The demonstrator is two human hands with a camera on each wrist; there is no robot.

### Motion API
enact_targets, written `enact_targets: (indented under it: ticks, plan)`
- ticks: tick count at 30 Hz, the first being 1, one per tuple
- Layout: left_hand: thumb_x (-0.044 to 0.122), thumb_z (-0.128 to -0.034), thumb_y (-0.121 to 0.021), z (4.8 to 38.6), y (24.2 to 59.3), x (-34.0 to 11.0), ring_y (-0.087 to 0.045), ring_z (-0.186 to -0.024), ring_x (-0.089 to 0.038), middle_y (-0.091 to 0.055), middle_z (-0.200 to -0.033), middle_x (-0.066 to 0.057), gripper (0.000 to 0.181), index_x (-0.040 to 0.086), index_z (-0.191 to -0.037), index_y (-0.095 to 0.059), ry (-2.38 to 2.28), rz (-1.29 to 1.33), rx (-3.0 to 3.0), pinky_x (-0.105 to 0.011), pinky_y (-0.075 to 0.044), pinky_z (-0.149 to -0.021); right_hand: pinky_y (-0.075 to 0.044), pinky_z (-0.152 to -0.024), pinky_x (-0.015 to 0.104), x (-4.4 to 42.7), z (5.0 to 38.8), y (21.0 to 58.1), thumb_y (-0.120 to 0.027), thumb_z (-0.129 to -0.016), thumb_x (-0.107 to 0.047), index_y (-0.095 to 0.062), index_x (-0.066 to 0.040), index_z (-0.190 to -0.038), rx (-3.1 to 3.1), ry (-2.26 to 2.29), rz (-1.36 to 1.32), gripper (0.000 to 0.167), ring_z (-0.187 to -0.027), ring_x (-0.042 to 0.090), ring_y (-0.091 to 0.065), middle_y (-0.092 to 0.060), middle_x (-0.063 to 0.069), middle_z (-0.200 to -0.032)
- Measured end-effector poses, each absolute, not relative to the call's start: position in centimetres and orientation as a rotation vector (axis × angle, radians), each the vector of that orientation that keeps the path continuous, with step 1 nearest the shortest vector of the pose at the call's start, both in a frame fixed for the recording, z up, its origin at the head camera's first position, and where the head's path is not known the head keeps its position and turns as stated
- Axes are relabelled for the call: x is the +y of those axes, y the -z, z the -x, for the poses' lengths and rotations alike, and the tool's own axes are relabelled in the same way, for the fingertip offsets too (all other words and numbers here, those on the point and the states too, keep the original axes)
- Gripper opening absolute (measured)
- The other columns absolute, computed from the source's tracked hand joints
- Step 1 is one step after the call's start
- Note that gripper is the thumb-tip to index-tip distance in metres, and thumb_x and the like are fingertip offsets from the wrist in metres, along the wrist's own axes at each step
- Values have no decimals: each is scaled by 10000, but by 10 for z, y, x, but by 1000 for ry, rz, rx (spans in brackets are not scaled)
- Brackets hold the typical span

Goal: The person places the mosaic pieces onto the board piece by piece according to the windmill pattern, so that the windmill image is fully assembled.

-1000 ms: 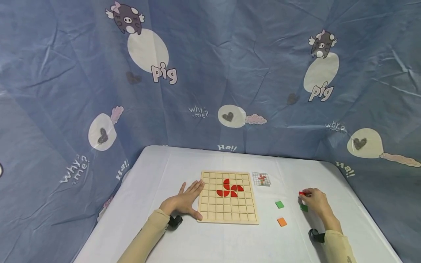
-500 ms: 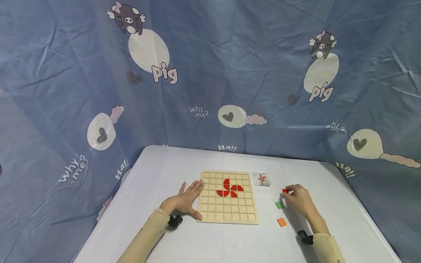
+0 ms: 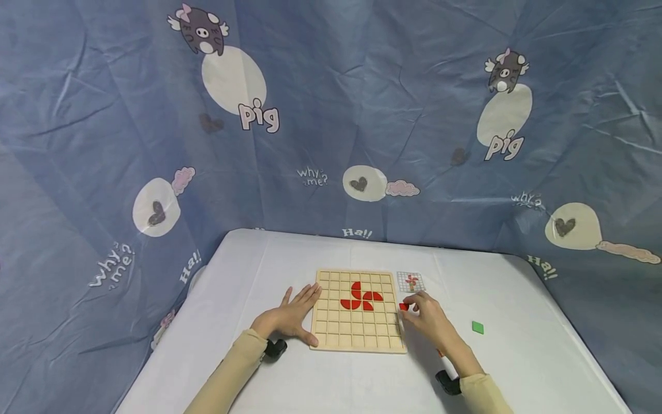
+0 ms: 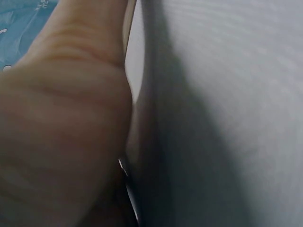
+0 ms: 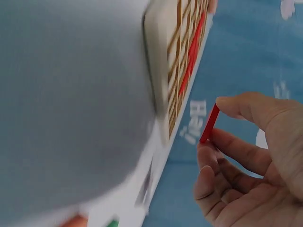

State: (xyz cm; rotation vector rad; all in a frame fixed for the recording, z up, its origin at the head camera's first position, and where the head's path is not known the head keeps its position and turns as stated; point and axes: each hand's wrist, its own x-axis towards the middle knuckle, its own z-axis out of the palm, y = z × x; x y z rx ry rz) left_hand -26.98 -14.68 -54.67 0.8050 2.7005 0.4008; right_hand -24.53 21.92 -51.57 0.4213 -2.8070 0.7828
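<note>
A square wooden grid board lies on the white table, with several red quarter-round pieces in its cells as a pinwheel. The left hand rests at the board's left edge, fingers spread and straight; the left wrist view shows only skin of that hand close up. Just past the board's right edge, the right hand pinches a red piece. In the right wrist view the thumb and fingers of the right hand hold this red piece edge-on.
A picture card with a red pinwheel lies right of the board's upper corner. One green square lies farther right. An orange piece is mostly hidden under the right forearm. Behind the table hangs a blue printed cloth.
The right hand has moved left from the loose pieces to the board's right edge, carrying the red piece. It now covers one green square and most of the orange one. The left hand stays put.
</note>
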Motion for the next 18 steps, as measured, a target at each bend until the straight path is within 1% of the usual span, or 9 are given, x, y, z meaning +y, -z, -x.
enact_targets:
  ticks: [9, 11, 15, 18]
  plan:
    - [722, -629, -726, 271, 546, -147, 36, -1514, -282, 37, -1641, -65, 1332, 87, -1557, -11, -410, -801, 2692, -629, 75, -1164, -517, -661, 244, 180, 238, 522, -787, -794, -147, -709, -32, -958, -2814, -852, -548, 215, -786, 134, -587, -636, 28, -943]
    - [728, -629, -718, 271, 545, -147, 40, -1513, -281, 41, -1640, -65, 1333, 88, -1557, -7, -397, -805, 2693, -625, 75, -1165, -510, -652, 233, 174, 238, 524, -784, -793, -133, -707, -42, -939, -2804, -847, -600, 188, -772, 118, -571, -629, 21, -934]
    - [714, -634, -726, 271, 545, -146, 24, -1511, -306, 21, -1639, -96, 1330, 64, -1555, -20, -402, -823, 2696, -638, 57, -1163, -486, -622, 211, 166, 237, 528, -780, -793, -137, -708, -60, -912, -2806, -819, -661, 160, -735, 89, -530, -602, -6, -887]
    - [697, -638, -738, 270, 545, -147, 15, -1510, -320, 8, -1638, -108, 1323, 56, -1554, -30, -431, -828, 2689, -651, 58, -1156, -491, -633, 221, 161, 237, 531, -782, -792, -156, -715, -62, -929, -2810, -791, -680, 179, -744, 88, -532, -600, -16, -887]
